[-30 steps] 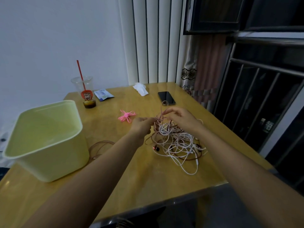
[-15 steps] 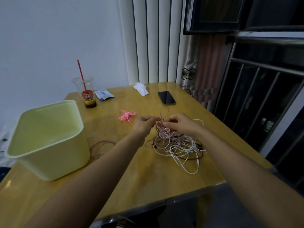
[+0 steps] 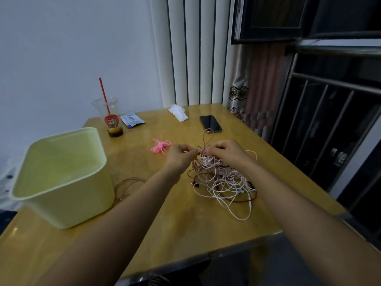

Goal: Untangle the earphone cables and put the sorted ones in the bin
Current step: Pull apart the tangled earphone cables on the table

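A tangle of white, pink and brown earphone cables lies on the wooden table, right of centre. My left hand and my right hand meet at the top of the pile, both pinching strands of it. A thin loop of pinkish cable stands up between my fingertips. A pale green bin stands at the left, and I see nothing inside it. A brownish cable lies loose beside the bin. A tied pink cable bundle rests behind my left hand.
A black phone lies at the back near the loop. A plastic cup with a red straw, a blue packet and a crumpled white tissue sit along the far edge. Window bars run along the right side.
My hands have come closer together over the top of the pile. The upright loop of pinkish cable between them has grown taller.
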Demonstrator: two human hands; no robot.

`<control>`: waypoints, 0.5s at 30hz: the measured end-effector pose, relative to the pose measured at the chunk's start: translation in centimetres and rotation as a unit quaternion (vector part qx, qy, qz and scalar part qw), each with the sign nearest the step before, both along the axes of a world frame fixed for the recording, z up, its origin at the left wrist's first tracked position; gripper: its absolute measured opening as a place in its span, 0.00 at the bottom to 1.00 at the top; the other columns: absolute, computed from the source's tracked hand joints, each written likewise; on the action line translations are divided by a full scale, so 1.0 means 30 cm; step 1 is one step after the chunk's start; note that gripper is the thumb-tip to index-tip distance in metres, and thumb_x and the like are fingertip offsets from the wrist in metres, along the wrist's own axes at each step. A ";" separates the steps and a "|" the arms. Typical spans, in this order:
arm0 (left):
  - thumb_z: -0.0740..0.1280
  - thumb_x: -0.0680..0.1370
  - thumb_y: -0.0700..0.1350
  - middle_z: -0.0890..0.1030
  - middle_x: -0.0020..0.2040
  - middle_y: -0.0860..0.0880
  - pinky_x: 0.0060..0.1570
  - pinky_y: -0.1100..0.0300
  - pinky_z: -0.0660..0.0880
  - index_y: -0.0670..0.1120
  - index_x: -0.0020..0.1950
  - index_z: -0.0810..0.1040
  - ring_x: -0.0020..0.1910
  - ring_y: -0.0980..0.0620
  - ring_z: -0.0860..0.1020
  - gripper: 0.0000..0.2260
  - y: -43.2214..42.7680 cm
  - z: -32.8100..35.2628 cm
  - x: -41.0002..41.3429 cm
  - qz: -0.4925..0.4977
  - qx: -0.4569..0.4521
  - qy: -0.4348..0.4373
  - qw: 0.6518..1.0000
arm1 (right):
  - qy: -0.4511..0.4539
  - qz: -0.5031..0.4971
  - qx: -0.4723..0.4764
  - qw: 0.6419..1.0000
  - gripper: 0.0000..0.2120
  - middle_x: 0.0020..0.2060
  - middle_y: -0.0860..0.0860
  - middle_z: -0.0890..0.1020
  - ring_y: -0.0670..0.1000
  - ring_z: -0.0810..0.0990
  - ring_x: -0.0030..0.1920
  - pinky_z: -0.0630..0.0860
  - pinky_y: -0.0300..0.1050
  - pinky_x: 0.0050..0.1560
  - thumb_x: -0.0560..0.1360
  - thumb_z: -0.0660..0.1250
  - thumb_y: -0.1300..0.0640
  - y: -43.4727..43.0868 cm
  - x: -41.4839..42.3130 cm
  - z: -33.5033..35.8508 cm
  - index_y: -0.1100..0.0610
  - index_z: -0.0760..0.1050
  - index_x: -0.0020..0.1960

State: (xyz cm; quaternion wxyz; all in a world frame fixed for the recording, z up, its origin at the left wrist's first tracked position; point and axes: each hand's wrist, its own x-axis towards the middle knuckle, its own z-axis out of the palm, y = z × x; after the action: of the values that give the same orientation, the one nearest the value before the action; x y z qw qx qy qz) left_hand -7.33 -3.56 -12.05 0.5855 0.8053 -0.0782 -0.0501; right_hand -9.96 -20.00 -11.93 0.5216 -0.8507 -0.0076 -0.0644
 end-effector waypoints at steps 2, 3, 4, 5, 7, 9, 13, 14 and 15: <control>0.68 0.77 0.38 0.78 0.34 0.46 0.26 0.67 0.71 0.38 0.43 0.81 0.31 0.53 0.73 0.05 -0.001 -0.013 -0.004 0.014 -0.007 -0.013 1.000 | 0.086 0.050 -0.050 0.994 0.11 0.40 0.55 0.80 0.50 0.75 0.40 0.71 0.45 0.43 0.78 0.68 0.55 -0.016 0.001 -0.005 0.63 0.82 0.49; 0.68 0.76 0.37 0.80 0.36 0.44 0.29 0.65 0.73 0.39 0.42 0.82 0.33 0.51 0.75 0.05 -0.003 -0.023 -0.006 0.020 -0.007 -0.017 1.000 | 0.138 0.088 -0.079 0.983 0.11 0.41 0.56 0.80 0.52 0.75 0.41 0.72 0.49 0.45 0.78 0.67 0.54 -0.025 0.001 -0.008 0.62 0.81 0.49; 0.69 0.76 0.37 0.82 0.38 0.43 0.34 0.62 0.75 0.39 0.42 0.82 0.35 0.50 0.77 0.04 -0.003 -0.034 -0.007 0.025 -0.003 -0.017 1.000 | 0.179 0.123 -0.107 0.970 0.10 0.44 0.57 0.81 0.54 0.77 0.43 0.73 0.53 0.49 0.78 0.67 0.54 -0.032 0.000 -0.009 0.60 0.82 0.48; 0.70 0.75 0.38 0.83 0.40 0.42 0.37 0.60 0.76 0.40 0.41 0.82 0.38 0.49 0.79 0.04 -0.006 -0.044 -0.006 0.029 0.006 -0.016 0.999 | 0.197 0.142 -0.136 0.960 0.08 0.49 0.57 0.83 0.56 0.79 0.46 0.75 0.56 0.53 0.78 0.67 0.54 -0.041 0.004 -0.008 0.57 0.82 0.47; 0.71 0.74 0.40 0.84 0.41 0.45 0.42 0.54 0.77 0.43 0.40 0.82 0.39 0.49 0.79 0.04 -0.010 -0.058 -0.003 0.036 0.032 -0.024 0.999 | 0.174 0.131 -0.169 0.961 0.05 0.53 0.54 0.84 0.53 0.81 0.52 0.76 0.53 0.58 0.77 0.68 0.56 -0.047 0.006 0.009 0.51 0.83 0.44; 0.73 0.73 0.42 0.83 0.40 0.46 0.43 0.50 0.78 0.45 0.39 0.82 0.38 0.48 0.79 0.04 -0.008 -0.058 0.005 0.030 0.057 -0.041 0.997 | 0.088 0.068 -0.154 0.982 0.03 0.48 0.49 0.84 0.48 0.81 0.49 0.78 0.47 0.53 0.75 0.71 0.58 -0.041 0.004 0.025 0.52 0.83 0.44; 0.75 0.72 0.44 0.83 0.42 0.43 0.50 0.44 0.78 0.45 0.37 0.80 0.45 0.43 0.81 0.06 0.005 -0.055 0.010 0.004 0.069 -0.045 0.997 | 0.023 0.023 -0.158 0.987 0.05 0.40 0.45 0.83 0.45 0.78 0.37 0.75 0.41 0.37 0.75 0.71 0.56 -0.043 -0.003 0.016 0.57 0.83 0.44; 0.75 0.72 0.44 0.83 0.41 0.43 0.49 0.44 0.78 0.45 0.37 0.80 0.43 0.44 0.81 0.06 0.006 -0.056 0.008 0.002 0.070 -0.050 0.996 | 0.046 0.046 -0.176 0.982 0.07 0.36 0.46 0.81 0.44 0.75 0.33 0.71 0.40 0.33 0.76 0.70 0.55 -0.040 -0.009 0.014 0.58 0.82 0.44; 0.74 0.73 0.44 0.83 0.41 0.44 0.45 0.46 0.78 0.46 0.38 0.81 0.40 0.46 0.80 0.06 0.005 -0.055 0.008 0.005 0.068 -0.059 0.996 | 0.060 0.058 -0.191 0.978 0.10 0.33 0.47 0.77 0.44 0.71 0.30 0.67 0.40 0.32 0.77 0.68 0.54 -0.040 -0.011 0.015 0.59 0.80 0.41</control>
State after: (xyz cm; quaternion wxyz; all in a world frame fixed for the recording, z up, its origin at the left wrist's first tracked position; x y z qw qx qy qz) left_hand -7.10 -3.41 -13.70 0.5243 0.8450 -0.1050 -0.0046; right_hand -10.28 -21.19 -11.48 0.3523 -0.9349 -0.0378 0.0202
